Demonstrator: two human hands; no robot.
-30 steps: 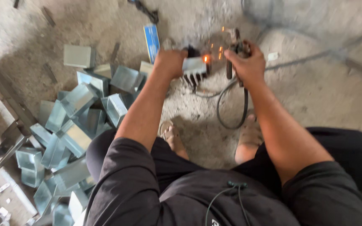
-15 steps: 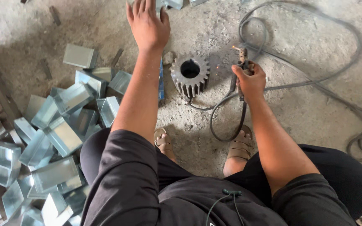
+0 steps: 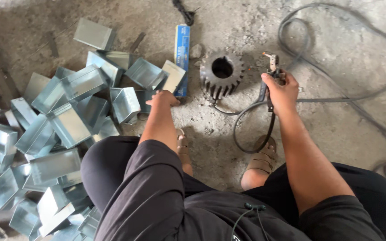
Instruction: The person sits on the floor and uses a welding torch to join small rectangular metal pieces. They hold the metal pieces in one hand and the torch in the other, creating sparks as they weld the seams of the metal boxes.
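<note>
My right hand [image 3: 283, 90] is shut on a welding electrode holder [image 3: 272, 62], held just right of a dark toothed steel gear [image 3: 222, 73] that lies flat on the concrete floor. The holder's black cable [image 3: 251, 134] loops down between my sandalled feet. My left hand [image 3: 163, 98] hovers low with its fingers curled downward, close to the near end of a long blue carton [image 3: 182, 53] and a folded sheet-metal piece [image 3: 173, 75]. Its fingertips are hidden, so I cannot tell whether it holds anything.
A heap of several shiny folded sheet-metal boxes [image 3: 68, 120] covers the floor on the left. More grey cable [image 3: 371, 67] curls across the concrete at the right. My knees and dark shorts [image 3: 166, 196] fill the bottom of the view.
My left hand has drawn back from a far reach beyond the gear to a spot beside the blue carton. The right hand keeps its hold on the electrode holder; the sparks seen earlier are gone.
</note>
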